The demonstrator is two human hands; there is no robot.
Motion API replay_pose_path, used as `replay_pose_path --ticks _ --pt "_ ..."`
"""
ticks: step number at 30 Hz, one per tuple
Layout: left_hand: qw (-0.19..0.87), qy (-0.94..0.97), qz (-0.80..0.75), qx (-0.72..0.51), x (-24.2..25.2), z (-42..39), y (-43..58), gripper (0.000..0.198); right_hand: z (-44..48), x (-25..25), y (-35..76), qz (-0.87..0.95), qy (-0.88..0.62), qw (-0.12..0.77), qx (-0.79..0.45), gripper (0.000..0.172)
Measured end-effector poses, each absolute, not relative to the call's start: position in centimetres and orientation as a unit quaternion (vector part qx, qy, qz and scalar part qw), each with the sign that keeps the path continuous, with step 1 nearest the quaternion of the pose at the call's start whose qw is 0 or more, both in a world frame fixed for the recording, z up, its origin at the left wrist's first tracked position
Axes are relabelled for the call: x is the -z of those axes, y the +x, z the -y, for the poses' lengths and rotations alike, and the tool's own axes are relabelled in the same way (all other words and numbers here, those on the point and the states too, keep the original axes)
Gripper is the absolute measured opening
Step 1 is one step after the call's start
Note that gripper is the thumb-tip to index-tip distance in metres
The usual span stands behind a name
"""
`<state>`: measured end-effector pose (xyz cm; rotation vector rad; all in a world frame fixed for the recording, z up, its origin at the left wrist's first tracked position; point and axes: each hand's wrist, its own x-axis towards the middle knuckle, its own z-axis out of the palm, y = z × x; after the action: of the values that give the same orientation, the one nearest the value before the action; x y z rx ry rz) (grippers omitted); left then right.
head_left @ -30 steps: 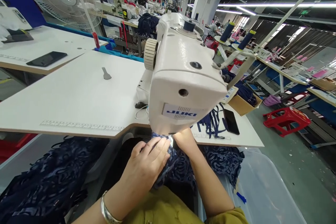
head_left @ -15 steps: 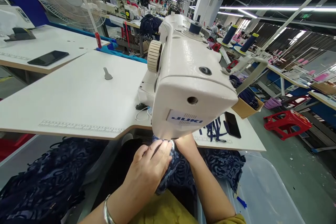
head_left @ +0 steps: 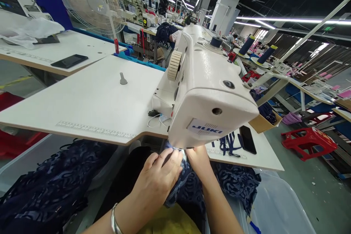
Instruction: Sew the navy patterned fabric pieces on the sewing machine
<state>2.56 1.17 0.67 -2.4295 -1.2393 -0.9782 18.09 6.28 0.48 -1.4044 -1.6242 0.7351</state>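
A white Juki sewing machine (head_left: 208, 91) stands on a white table (head_left: 90, 98), its head pointing toward me. Under the head lies dark blue patterned fabric (head_left: 189, 186). My left hand (head_left: 160, 177), with a silver bracelet at the wrist, is closed on the fabric's edge, fingers pressed together just below the machine head. My right hand (head_left: 199, 159) reaches under the head beside it; its fingertips are hidden by the machine, and it rests on the same fabric.
More dark blue fabric (head_left: 52, 186) is heaped at the lower left. A black phone (head_left: 247, 139) and blue straps (head_left: 227, 144) lie on the table right of the machine. A clear plastic bin (head_left: 276, 208) is at lower right, a red stool (head_left: 309, 140) beyond, a fan (head_left: 90, 2) behind.
My view has shifted left and lower, so the machine sits further right in frame. Both hands stay at the fabric under the machine head, barely moved.
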Motion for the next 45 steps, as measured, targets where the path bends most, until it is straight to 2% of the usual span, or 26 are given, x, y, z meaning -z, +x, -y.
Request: replay_pose_path --ticks 2,10,17,22,25,27,30,33,35,37,41,43,45 --pt "0.115 -0.839 0.418 0.327 -0.7 -1.2 2.4 0.025 -4.8 -0.9 18.5 0.629 -0.585 0.391 -0.33 0.015" --pt "0.111 -0.854 0.409 0.303 -0.5 -1.2 2.0 0.028 0.4 -1.7 19.6 0.658 -0.55 0.287 -0.427 0.031" --pt "0.13 -0.875 0.381 0.268 -1.0 -1.3 2.3 0.03 0.8 0.6 19.5 0.639 -0.545 0.32 -0.439 0.031" --pt "0.149 -0.879 0.372 0.259 -0.5 -1.3 2.7 0.032 0.3 1.4 19.6 0.596 -0.555 0.384 -0.435 0.015" --pt "0.132 -0.879 0.379 0.258 -0.7 -1.2 2.7 0.038 0.4 0.4 20.0 0.604 -0.534 0.383 -0.452 0.016" --pt "0.073 -0.882 0.377 0.275 -1.4 -0.8 2.3 0.035 0.9 -0.9 20.6 0.631 -0.507 0.371 -0.454 0.015" --pt "-0.13 -0.888 0.345 0.274 -3.0 -0.1 1.2 0.023 1.9 -2.8 21.1 0.711 -0.441 0.35 -0.421 0.01" --pt "-0.355 -0.849 0.348 0.177 -4.0 0.3 0.0 0.035 2.1 -3.6 20.6 0.775 -0.429 0.346 -0.309 0.012" --pt "-0.395 -0.82 0.392 0.133 -3.8 0.0 -0.6 0.039 1.4 -3.3 19.6 0.803 -0.462 0.323 -0.194 0.015" --pt "-0.303 -0.819 0.464 0.152 -3.2 -0.5 -0.9 0.038 0.2 -2.6 18.5 0.819 -0.485 0.291 -0.097 0.019" --pt "0.03 -0.81 0.507 0.292 -1.6 -1.2 -1.1 0.026 -1.5 -1.0 17.3 0.781 -0.546 0.302 -0.023 0.023" --pt "0.076 -0.83 0.443 0.331 -1.1 -1.3 -1.0 0.028 -1.6 -0.5 17.4 0.76 -0.569 0.313 -0.022 0.023" --pt "0.052 -0.864 0.375 0.333 -0.7 -1.2 -0.7 0.035 -1.4 -0.1 17.8 0.752 -0.569 0.328 -0.058 0.022"
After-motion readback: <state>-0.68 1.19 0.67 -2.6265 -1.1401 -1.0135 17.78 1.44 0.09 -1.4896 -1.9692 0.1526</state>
